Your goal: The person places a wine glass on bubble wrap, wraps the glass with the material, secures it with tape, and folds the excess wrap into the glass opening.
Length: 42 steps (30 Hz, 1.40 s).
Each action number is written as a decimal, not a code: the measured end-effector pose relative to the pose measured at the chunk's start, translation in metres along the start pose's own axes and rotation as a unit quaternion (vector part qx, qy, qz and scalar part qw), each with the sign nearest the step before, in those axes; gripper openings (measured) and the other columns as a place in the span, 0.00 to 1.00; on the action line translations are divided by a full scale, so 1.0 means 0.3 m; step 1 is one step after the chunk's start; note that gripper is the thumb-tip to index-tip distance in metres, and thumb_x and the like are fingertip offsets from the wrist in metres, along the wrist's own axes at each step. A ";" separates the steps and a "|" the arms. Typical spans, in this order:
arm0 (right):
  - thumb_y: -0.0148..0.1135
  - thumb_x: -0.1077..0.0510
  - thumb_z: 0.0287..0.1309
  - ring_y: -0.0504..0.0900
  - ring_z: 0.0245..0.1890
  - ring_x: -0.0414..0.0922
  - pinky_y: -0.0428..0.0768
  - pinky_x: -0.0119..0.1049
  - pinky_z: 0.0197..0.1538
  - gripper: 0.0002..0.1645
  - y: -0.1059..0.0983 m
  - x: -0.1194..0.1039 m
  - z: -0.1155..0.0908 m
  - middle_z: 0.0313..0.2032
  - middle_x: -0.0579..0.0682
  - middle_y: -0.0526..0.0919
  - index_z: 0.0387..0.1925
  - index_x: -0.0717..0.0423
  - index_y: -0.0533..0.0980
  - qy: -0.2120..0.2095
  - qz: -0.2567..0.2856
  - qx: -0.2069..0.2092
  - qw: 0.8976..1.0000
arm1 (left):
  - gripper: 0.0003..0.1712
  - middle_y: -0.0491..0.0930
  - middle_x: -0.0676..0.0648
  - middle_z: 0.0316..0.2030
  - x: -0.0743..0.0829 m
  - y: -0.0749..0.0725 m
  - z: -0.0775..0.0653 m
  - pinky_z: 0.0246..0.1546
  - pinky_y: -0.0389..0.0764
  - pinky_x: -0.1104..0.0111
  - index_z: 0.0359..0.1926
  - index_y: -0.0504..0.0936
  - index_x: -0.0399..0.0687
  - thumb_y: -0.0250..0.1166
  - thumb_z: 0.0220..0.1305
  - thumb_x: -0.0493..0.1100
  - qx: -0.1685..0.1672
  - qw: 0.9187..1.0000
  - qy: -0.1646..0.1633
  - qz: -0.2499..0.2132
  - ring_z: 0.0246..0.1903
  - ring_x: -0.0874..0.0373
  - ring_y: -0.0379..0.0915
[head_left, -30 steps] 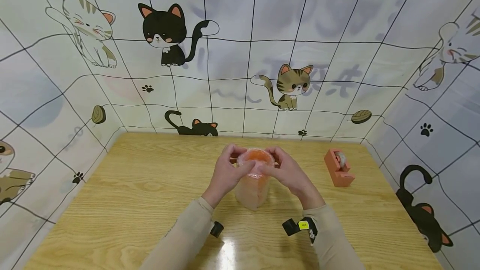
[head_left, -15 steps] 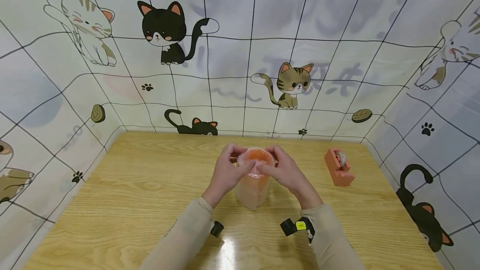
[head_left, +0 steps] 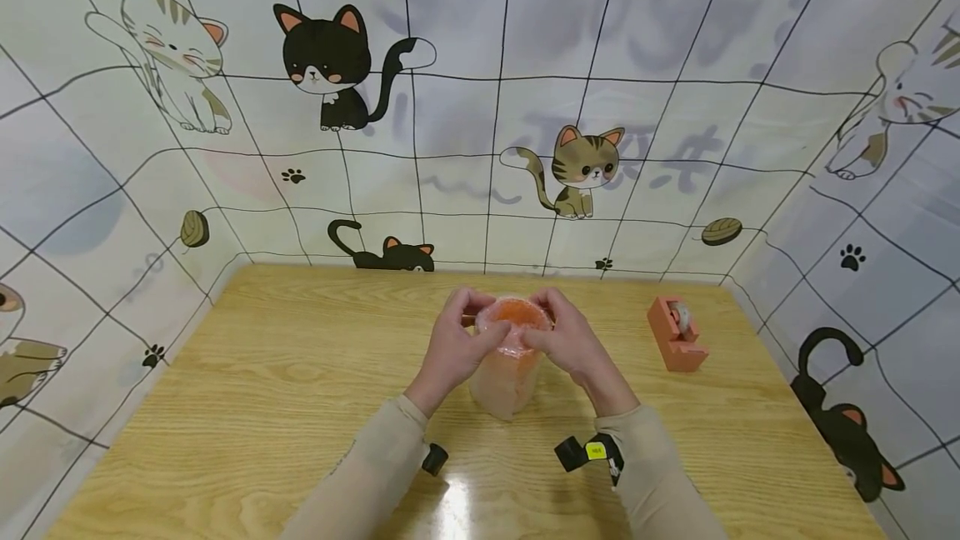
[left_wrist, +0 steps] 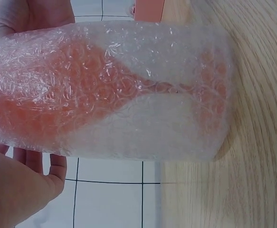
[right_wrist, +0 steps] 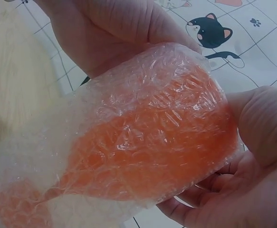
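An orange goblet point(left_wrist: 71, 95) stands upright on the table, wrapped in clear bubble wrap point(head_left: 505, 386). Through the wrap its bowl, thin stem and round foot show in the left wrist view. My left hand point(head_left: 455, 348) grips the wrapped rim from the left, its thumb on the near side at the top. From the right, my right hand point(head_left: 576, 340) holds the same rim, thumb also at the near edge and fingers behind. In the right wrist view the wrapped bowl point(right_wrist: 152, 137) lies between the left hand point(right_wrist: 114, 31) and the right hand point(right_wrist: 264, 161).
A coral tape dispenser point(head_left: 677, 336) with a roll of clear tape stands on the wooden table point(head_left: 300, 407), right of the hands. Behind the table and at both sides hangs a cat-printed cloth point(head_left: 465, 107).
The right wrist and forearm have shifted slightly to the left, and the right thumb has moved a little on the rim. The left hand and the wrapped goblet stay almost in place.
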State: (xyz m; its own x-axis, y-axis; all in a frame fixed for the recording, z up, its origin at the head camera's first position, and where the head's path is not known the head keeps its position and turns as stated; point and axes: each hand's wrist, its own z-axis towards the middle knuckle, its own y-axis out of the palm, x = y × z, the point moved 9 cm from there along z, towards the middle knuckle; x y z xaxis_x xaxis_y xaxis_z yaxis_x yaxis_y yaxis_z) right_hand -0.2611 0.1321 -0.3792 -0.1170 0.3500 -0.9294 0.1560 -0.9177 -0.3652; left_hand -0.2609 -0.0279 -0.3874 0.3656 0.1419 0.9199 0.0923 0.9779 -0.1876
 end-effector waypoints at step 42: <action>0.66 0.70 0.52 0.77 0.43 0.52 0.80 0.36 0.41 0.21 -0.003 0.019 0.023 0.47 0.60 0.79 0.48 0.63 0.72 0.050 -0.030 0.032 0.998 | 0.10 0.75 0.43 0.49 0.008 0.003 0.001 0.53 0.79 0.58 0.48 0.78 0.42 0.65 0.68 0.38 0.004 0.999 0.047 0.026 0.49 0.49 0.75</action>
State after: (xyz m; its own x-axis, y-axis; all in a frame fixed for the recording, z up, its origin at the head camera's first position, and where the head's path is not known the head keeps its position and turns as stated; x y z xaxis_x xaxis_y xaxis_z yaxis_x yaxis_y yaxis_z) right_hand -0.2685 0.1337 -0.3838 -0.0250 0.4189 -0.9077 0.0893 -0.9034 -0.4194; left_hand -0.2603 -0.0266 -0.3852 0.4548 0.1782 0.8726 0.0631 0.9709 -0.2312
